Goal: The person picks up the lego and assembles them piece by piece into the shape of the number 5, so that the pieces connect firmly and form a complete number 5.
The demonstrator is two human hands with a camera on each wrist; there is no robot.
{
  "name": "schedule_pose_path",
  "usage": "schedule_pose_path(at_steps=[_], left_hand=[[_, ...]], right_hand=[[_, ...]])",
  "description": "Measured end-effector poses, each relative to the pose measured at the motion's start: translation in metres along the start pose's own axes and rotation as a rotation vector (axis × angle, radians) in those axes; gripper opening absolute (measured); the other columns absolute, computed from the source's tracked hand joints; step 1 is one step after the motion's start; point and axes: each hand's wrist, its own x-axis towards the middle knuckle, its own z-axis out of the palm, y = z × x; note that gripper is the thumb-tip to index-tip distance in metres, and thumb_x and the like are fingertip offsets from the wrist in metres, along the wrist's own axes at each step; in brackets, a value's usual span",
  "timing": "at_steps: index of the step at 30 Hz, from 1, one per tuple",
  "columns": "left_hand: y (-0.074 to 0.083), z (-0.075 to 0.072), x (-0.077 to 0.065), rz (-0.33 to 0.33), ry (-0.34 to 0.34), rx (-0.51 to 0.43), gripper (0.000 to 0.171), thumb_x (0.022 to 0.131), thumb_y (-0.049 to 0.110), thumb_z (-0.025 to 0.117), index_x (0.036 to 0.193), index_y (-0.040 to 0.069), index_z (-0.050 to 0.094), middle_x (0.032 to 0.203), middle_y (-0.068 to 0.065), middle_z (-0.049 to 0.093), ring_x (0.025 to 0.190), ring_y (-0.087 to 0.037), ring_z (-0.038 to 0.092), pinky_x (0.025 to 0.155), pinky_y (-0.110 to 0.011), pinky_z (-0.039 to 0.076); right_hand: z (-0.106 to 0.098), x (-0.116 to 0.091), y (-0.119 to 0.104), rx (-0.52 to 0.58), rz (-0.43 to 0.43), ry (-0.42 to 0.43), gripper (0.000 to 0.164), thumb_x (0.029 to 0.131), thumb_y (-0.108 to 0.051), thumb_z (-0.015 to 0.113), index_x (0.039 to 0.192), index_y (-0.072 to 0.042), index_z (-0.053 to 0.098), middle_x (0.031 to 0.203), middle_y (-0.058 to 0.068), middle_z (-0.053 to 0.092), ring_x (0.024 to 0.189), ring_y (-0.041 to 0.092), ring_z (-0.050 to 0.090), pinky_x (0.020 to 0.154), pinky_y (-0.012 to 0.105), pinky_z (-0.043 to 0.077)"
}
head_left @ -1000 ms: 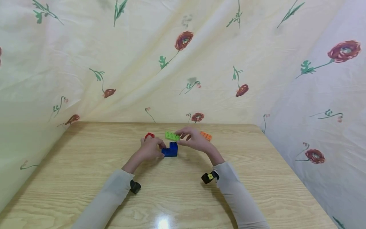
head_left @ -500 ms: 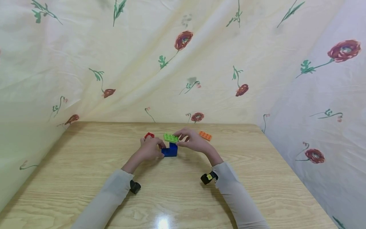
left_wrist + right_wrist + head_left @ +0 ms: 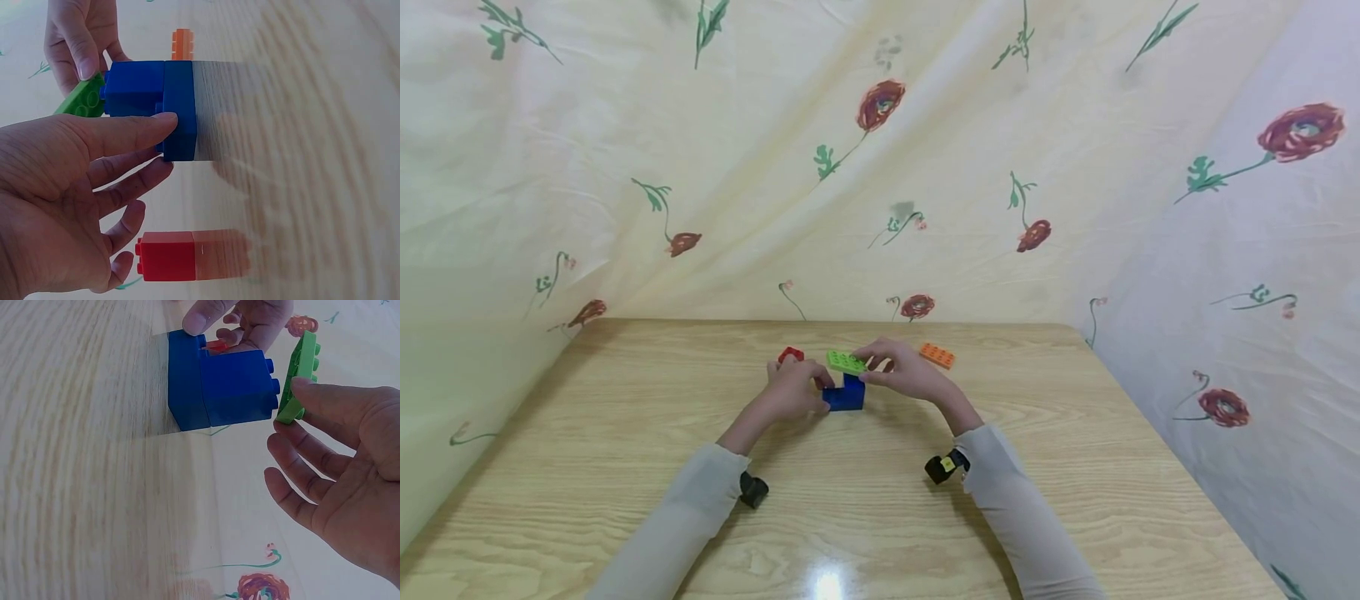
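Note:
On the table, my left hand grips the end of a low blue toy brick between thumb and fingers. A taller blue brick is joined onto its other end, studs up, making an L shape. With thumb and fingers, my right hand pinches one end of a flat light green brick. In the right wrist view the green brick is tilted just above the studs of the taller blue brick, a small gap showing there. Its far end sticks out beyond the fingers.
A red brick stands on the table just beyond my left hand. Behind my right hand lies a flat orange brick. Flowered cloth hangs at the wooden table's back edge and along its sides.
My right hand has brought the green brick a little left and lower, over the taller blue brick. My left hand keeps its grip on the blue bricks, which stay put.

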Motion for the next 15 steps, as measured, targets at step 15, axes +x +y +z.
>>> schedule_pose_path(at_steps=[15], left_hand=[[-0.0018, 0.0009, 0.0011, -0.010, -0.004, -0.005, 0.029, 0.080, 0.016, 0.087, 0.107, 0.013, 0.076, 0.102, -0.001, 0.069, 0.108, -0.028, 0.044, 0.094, -0.050, 0.021]], right_hand=[[0.0024, -0.0006, 0.0009, 0.017, 0.017, -0.016, 0.039, 0.099, -0.016, 0.068, 0.136, -0.007, 0.063, 0.124, 0.011, 0.064, 0.107, 0.024, 0.064, 0.092, 0.040, 0.055]])
